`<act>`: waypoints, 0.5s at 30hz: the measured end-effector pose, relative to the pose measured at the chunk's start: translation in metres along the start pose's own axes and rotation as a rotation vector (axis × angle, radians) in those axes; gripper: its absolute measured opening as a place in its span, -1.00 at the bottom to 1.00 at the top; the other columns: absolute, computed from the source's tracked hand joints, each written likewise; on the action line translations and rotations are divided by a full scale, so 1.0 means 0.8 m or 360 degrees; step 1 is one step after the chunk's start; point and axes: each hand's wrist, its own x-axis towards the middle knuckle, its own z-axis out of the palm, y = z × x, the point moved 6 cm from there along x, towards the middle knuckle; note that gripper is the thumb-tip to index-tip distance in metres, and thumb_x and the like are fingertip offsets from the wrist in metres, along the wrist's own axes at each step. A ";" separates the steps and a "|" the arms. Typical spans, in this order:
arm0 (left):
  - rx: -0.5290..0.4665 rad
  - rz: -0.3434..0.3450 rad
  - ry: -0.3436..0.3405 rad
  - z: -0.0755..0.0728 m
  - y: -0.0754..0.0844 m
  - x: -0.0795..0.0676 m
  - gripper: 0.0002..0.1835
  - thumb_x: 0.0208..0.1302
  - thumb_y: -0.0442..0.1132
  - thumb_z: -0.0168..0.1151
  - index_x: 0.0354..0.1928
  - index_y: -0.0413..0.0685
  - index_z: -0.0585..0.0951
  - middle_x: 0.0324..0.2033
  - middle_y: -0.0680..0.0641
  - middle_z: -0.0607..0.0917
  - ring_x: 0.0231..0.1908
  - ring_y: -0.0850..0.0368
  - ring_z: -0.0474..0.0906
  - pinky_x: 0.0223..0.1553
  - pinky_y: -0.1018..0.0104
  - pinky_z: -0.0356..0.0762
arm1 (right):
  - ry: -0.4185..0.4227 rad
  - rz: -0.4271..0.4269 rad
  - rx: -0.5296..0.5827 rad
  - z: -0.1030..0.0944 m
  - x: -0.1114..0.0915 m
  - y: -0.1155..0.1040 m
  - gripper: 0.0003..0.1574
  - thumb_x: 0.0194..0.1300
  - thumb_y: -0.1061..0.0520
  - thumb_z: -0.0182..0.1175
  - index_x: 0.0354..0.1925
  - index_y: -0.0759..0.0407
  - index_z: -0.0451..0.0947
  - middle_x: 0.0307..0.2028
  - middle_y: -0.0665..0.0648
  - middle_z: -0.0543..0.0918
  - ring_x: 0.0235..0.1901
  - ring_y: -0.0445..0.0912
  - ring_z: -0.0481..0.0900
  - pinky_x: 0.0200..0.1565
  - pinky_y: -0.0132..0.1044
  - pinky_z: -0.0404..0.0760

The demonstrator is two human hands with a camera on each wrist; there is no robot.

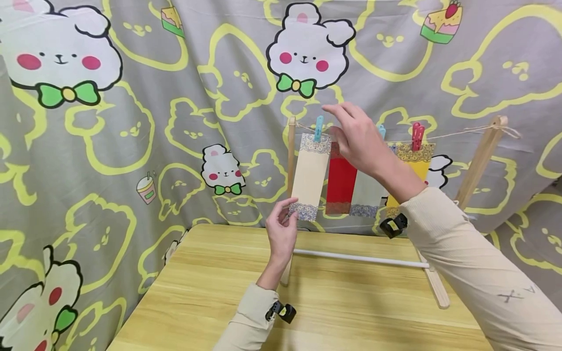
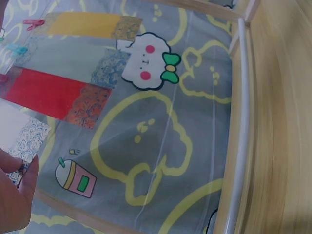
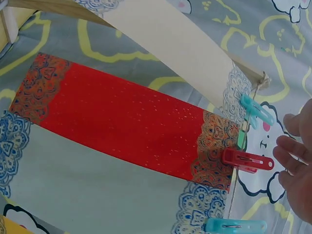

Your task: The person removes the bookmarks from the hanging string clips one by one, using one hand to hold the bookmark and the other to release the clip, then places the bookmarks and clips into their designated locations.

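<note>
A cream paper strip with blue lace-patterned ends hangs from the string, clipped by a light blue clothespin. My left hand pinches the strip's lower corner between thumb and fingers; the left wrist view shows the patterned end at the fingertips. Just right of the blue clothespin, my right hand is raised with its fingers apart, holding nothing. In the right wrist view it is beside the red clothespin, which grips the red strip.
A pale grey-green strip and a yellow strip hang farther right, the yellow one under red clothespins. The string runs between wooden posts joined low by a white rod. Below is a wooden table; behind, a patterned curtain.
</note>
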 end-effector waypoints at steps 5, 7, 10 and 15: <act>-0.0006 0.0020 0.0012 -0.001 0.002 -0.001 -0.56 0.16 -0.72 0.22 0.02 -0.22 0.70 -0.02 -0.14 0.75 -0.12 -0.14 0.72 -0.27 0.14 0.77 | -0.0079 0.0053 -0.0007 0.002 0.008 0.004 -0.42 0.42 0.35 0.22 0.37 0.26 0.44 0.14 0.31 0.56 0.07 0.15 0.52 0.12 0.07 0.64; -0.0004 0.0020 0.0013 -0.002 0.002 -0.001 -0.56 0.16 -0.72 0.22 0.02 -0.22 0.70 -0.01 -0.15 0.75 -0.11 -0.13 0.72 -0.27 0.19 0.76 | -0.0115 0.0069 -0.0003 0.004 0.011 0.006 -0.45 0.44 0.31 0.21 0.36 0.26 0.46 0.11 0.31 0.57 0.04 0.15 0.52 0.09 0.07 0.64; 0.0001 0.0006 0.0007 -0.002 0.002 0.000 -0.56 0.15 -0.72 0.22 0.02 -0.22 0.70 -0.01 -0.14 0.75 -0.09 -0.11 0.72 -0.24 0.14 0.77 | -0.0165 0.0082 0.0004 0.007 0.016 0.009 -0.46 0.46 0.25 0.23 0.35 0.26 0.47 0.12 0.31 0.57 0.04 0.16 0.52 0.09 0.07 0.62; 0.0012 -0.0022 -0.0010 0.000 0.002 -0.001 -0.55 0.16 -0.72 0.21 0.03 -0.21 0.70 0.00 -0.13 0.74 -0.07 -0.10 0.72 -0.25 0.30 0.75 | -0.0240 0.0117 0.0026 0.012 0.021 0.013 -0.52 0.48 0.21 0.22 0.30 0.30 0.51 0.19 0.32 0.57 0.13 0.18 0.51 0.19 0.09 0.55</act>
